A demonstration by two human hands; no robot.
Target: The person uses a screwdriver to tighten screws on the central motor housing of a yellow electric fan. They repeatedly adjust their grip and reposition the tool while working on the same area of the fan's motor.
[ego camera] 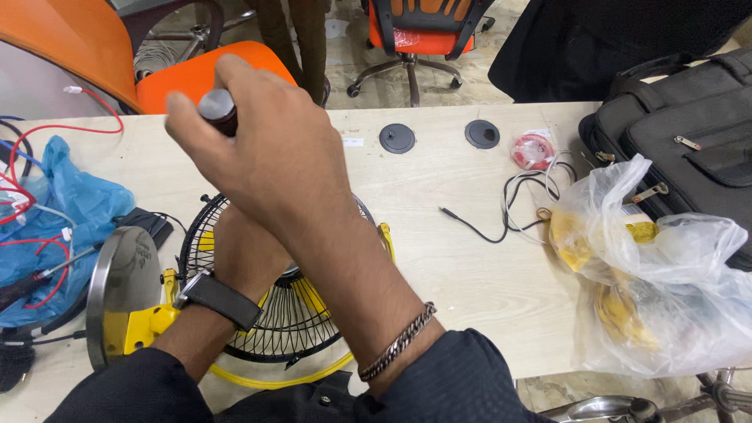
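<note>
The right hand clenches a dark screwdriver handle above the black-and-yellow fan at the surface's near edge. It hides the left hand; whether that one grips, I cannot tell. Blue bag left, clear bag right.

Bright, even indoor light from above; soft, faint shadows on the pale desk. Mild glare on the clear plastic bag. Slightly soft throughout.

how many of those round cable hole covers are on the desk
2. One dark round cover sits mid-desk beyond the fan; the other is just right of it. Bags or hands may hide more.
</note>
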